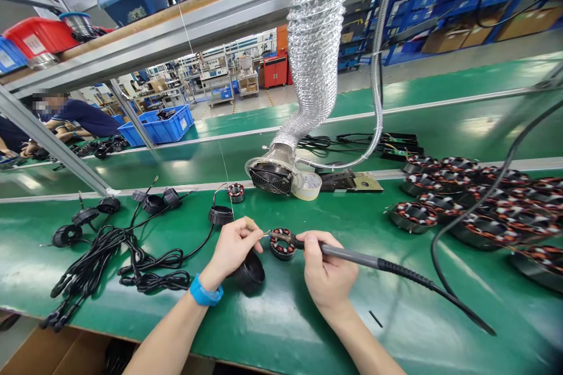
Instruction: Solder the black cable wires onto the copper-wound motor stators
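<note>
My right hand (326, 272) is closed round the grey handle of a soldering iron (352, 256), whose tip rests on a small wound stator ring (282, 243) on the green bench. My left hand (233, 249), with a blue wristband, pinches a thin solder wire (225, 170) that comes down from a spool overhead and feeds it to the same ring. A black round part (250, 272) lies under the left hand. The iron's black cable (440, 290) trails right.
A fume extractor fan (270, 177) on a foil duct (314, 41) hangs just behind the ring, beside a tape roll (308, 186). Several wound stators (466, 202) lie right; black cabled parts (114, 249) left. Another person (74, 117) sits far left by blue bins (160, 124).
</note>
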Available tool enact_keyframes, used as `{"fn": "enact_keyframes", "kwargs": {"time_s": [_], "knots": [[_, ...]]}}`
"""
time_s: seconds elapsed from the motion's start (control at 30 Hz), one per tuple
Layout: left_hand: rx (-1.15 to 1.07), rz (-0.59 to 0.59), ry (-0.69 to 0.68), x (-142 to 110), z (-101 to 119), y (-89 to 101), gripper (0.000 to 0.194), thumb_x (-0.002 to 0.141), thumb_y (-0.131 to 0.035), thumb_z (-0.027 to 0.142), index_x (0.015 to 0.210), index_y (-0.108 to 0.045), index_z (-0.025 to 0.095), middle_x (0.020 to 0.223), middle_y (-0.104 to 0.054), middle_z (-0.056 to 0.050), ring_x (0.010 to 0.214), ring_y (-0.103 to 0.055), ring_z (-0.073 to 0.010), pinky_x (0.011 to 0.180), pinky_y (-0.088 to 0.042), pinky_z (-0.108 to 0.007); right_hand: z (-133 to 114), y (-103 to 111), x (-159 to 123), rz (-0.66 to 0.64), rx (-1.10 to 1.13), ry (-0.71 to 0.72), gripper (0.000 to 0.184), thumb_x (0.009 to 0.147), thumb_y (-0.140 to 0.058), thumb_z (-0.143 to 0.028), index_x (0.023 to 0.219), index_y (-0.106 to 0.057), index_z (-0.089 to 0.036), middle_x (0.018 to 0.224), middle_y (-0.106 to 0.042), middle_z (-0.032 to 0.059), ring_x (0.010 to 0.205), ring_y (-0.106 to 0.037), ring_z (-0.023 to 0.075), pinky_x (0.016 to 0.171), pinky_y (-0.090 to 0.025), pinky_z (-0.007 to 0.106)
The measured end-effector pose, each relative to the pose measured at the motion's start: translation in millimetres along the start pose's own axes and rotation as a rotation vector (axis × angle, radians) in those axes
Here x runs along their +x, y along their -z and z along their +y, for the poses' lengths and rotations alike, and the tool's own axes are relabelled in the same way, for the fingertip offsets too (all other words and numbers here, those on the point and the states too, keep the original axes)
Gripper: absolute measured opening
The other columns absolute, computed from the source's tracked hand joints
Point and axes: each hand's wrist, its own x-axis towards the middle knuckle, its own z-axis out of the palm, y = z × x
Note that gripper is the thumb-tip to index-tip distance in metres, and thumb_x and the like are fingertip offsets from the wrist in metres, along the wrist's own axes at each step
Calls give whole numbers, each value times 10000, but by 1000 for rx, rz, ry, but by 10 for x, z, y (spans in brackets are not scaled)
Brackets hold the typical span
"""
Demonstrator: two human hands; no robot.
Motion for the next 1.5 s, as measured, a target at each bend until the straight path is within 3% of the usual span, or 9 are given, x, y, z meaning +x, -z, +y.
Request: {"fn": "enact_keyframes", "kwargs": {"time_s": [0.07,0.2,0.3,0.6,1.13,1.37,1.5], "knots": [[110,24,-55,-15,5,0,233,874,-595,389,803,-626,169,604,-666,-21,534,-510,-129,547,-321,-248,0,0,-2,-2,1,5,284,943,-488,-310,728,-633,-193,624,-650,16,540,-606,157,541,-508,272],[393,97,-296,-53,14,11,188,901,-578,314,791,-661,187,817,-652,-36,657,-508,-137,626,-363,-265,5,1,-9,18,16,5,275,941,-493,-291,730,-637,-187,583,-612,-3,477,-554,135,514,-486,263],[448,47,-352,-71,23,22,150,907,-584,286,820,-660,191,936,-629,-41,645,-476,-119,630,-370,-265,16,3,-15,41,20,-19,276,937,-498,-297,726,-638,-186,556,-584,-13,445,-517,128,487,-464,260],[427,-56,-327,-65,57,57,74,877,-606,192,879,-678,178,949,-622,-22,596,-410,-90,600,-347,-249,9,3,8,40,21,-27,253,927,-499,-278,731,-633,-189,626,-650,11,542,-610,151,537,-501,264],[404,-9,-200,-23,19,43,86,814,-607,153,844,-686,165,713,-568,29,559,-366,-89,561,-296,-234,0,-25,14,-59,52,16,221,919,-502,-226,747,-636,-193,699,-708,17,612,-668,154,582,-539,249],[364,-1,-184,-22,8,43,91,805,-607,171,839,-691,161,725,-596,23,558,-358,-85,552,-290,-230,-27,-3,-1,14,54,-11,226,929,-502,-237,751,-631,-184,655,-671,14,578,-644,151,566,-525,256],[246,-44,-102,-24,10,62,124,797,-633,218,888,-679,148,774,-609,21,514,-309,-61,512,-266,-222,16,-10,-36,28,99,-71,215,946,-511,-261,800,-646,-180,700,-674,29,640,-663,167,603,-536,276]]}}
